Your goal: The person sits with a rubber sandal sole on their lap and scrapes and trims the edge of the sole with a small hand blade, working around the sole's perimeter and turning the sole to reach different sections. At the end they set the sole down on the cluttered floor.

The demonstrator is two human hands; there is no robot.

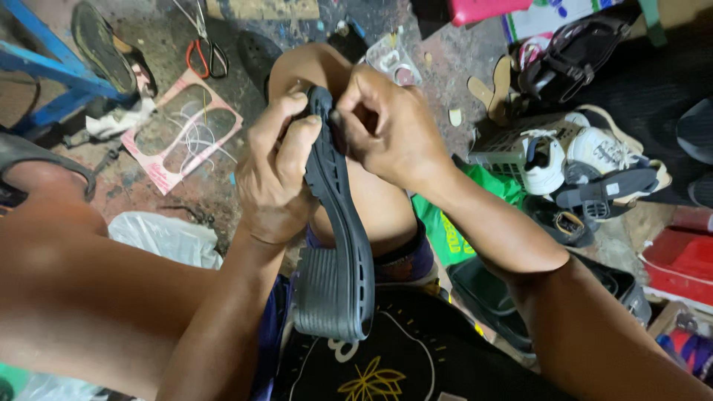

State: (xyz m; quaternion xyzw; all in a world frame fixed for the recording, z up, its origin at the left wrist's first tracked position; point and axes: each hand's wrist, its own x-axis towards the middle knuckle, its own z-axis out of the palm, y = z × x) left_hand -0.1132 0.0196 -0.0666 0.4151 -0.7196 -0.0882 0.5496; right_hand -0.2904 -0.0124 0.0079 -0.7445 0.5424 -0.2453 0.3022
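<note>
Hands, two, clamp one black shoe sole (336, 238) above the knee: left hand (276, 178) wraps its left edge, right hand (386, 126) pinches the toe end. One pair of red-handled scissors (206, 56) lies on the floor, well apart; white sneakers (572, 152) crowd the right.

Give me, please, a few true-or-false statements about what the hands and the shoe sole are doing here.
1. Both hands grip the black shoe sole. True: the left hand and right hand hold its upper end.
2. The sole lies flat on the floor. False: it is held up on edge over the person's knee.
3. Red-handled scissors lie on the floor. True.
4. The right hand holds the scissors. False: they lie apart, untouched.
5. White sneakers sit on the person's left. False: on the right.
</note>
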